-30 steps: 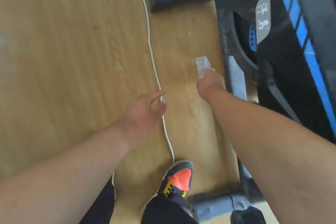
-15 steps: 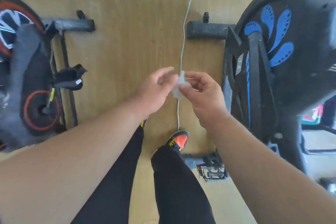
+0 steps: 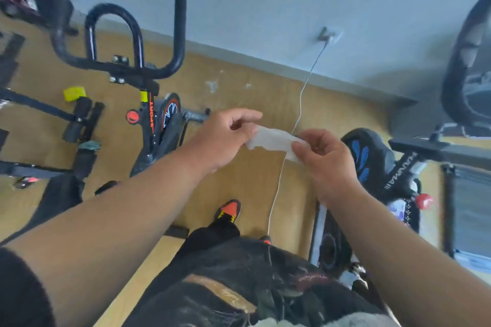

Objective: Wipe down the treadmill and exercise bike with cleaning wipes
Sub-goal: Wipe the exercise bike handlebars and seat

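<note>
Raised since half a second ago: both hands now higher against the wall, wipe (image 3: pixel 273 141) pulled out longer between them. Left hand (image 3: pixel 225 135) pinching the wipe's left end with curled fingers (image 3: pixel 247 117); right hand (image 3: pixel 324 156) pinching the right end. Wipe suspended in mid-air above the floor (image 3: pixel 239 93), between the red-trimmed exercise bike (image 3: pixel 156 119) on the left and the blue-trimmed exercise bike (image 3: pixel 372 156) on the right. Risk: tearing of the thin sheet under excess pull; snagging on the white cable (image 3: pixel 300 103) just behind; loss of moisture before contact.
</note>
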